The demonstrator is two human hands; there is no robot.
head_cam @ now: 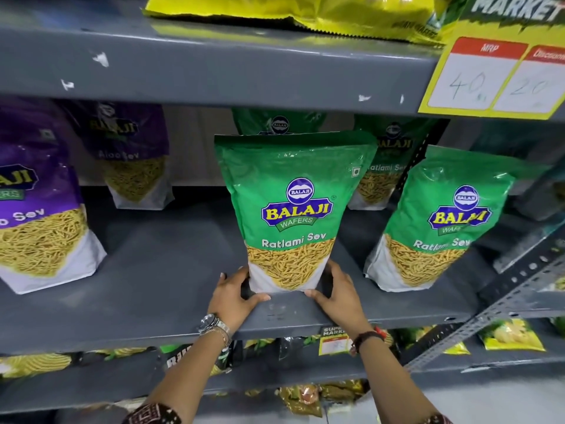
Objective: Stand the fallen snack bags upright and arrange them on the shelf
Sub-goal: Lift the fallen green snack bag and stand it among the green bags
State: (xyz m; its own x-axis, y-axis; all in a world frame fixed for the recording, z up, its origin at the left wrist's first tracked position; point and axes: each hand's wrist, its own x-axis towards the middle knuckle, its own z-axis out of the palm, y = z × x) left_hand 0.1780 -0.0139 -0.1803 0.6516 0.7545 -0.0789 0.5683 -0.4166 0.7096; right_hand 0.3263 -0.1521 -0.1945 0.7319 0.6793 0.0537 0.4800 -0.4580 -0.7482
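A green Ratlami Sev bag (290, 206) stands upright near the front of the grey shelf (165, 280). My left hand (234, 296) cups its lower left corner and my right hand (336, 290) cups its lower right corner. Another green bag (440, 221) stands to its right, leaning slightly left. Two more green bags (278, 123) (386, 166) stand behind. Two purple Aloo Sev bags (36, 209) (131, 154) stand upright on the left.
The shelf above carries a yellow bag (293, 13) lying flat over its edge and a yellow price tag (495, 78). A perforated metal upright (519, 289) stands at the right. Lower shelves hold more snack packets (510, 335).
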